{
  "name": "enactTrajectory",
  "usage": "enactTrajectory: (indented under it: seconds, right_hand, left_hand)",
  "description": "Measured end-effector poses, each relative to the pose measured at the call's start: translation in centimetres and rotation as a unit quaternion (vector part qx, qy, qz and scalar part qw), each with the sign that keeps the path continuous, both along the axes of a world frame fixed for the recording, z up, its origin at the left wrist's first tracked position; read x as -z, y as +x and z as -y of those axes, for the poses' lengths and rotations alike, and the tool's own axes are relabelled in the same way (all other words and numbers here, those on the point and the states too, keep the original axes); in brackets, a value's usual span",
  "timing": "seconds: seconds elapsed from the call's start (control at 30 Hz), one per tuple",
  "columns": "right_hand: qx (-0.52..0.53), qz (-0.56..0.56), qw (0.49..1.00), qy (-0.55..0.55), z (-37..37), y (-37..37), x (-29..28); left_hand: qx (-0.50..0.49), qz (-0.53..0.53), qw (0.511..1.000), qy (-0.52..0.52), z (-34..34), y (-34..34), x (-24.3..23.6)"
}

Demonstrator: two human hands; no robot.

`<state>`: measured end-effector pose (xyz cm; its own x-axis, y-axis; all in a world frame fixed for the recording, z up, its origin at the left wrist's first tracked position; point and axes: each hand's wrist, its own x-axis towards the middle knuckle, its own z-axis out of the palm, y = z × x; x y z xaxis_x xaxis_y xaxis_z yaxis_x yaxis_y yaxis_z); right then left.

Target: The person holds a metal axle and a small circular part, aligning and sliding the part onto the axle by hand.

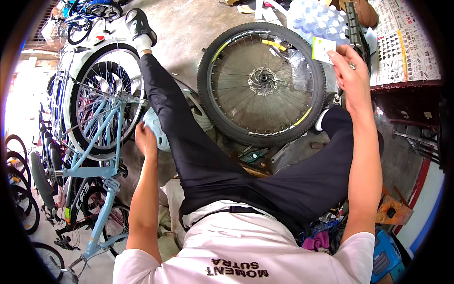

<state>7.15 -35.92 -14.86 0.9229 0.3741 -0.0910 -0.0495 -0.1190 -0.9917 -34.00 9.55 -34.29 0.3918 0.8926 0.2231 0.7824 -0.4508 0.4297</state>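
Note:
Raised at the upper right, my right hand (352,75) pinches a small white packet (324,50) with a yellow-green edge between thumb and fingers. A small dark metallic piece (352,66) shows at the fingers of the same hand; I cannot tell if it is a ring or a loose part. A bicycle wheel (202,80) with a knobby tyre and a disc rotor (263,81) lies on the floor between my legs. My left hand (145,139) hangs beside my left thigh, next to a light blue helmet-like object (156,128). Its fingers are mostly turned from view.
A light blue bicycle (94,137) stands close on my left, with more bicycles behind it. Pliers (254,155) and a wrench (283,150) lie below the wheel. Wrapped bottles (317,21) are at the top right, a blue case (385,255) at the lower right.

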Motion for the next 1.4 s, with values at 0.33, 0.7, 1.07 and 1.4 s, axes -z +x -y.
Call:
enactTrajectory:
  seconds: [0.33, 0.7, 1.07, 1.4]
  right_hand:
    - [0.043, 0.035, 0.998, 0.043, -0.3, 1.8, -1.1]
    - [0.141, -0.007, 0.99, -0.01, 4.0, 3.0, 0.8]
    - [-0.077, -0.112, 0.982, -0.131, -1.4, -0.6, 4.4]
    - [-0.166, -0.251, 0.953, -0.039, -4.8, -7.5, 7.4]
  left_hand:
    - [-0.058, 0.009, 0.937, -0.344, 17.3, 21.7, 6.5]
    - [-0.383, -0.012, 0.726, -0.571, 21.1, 18.8, 12.5]
    - [0.205, 0.285, 0.736, -0.579, 23.7, 25.8, -1.7]
    - [0.482, 0.156, 0.835, -0.218, 25.0, 23.9, -8.5]
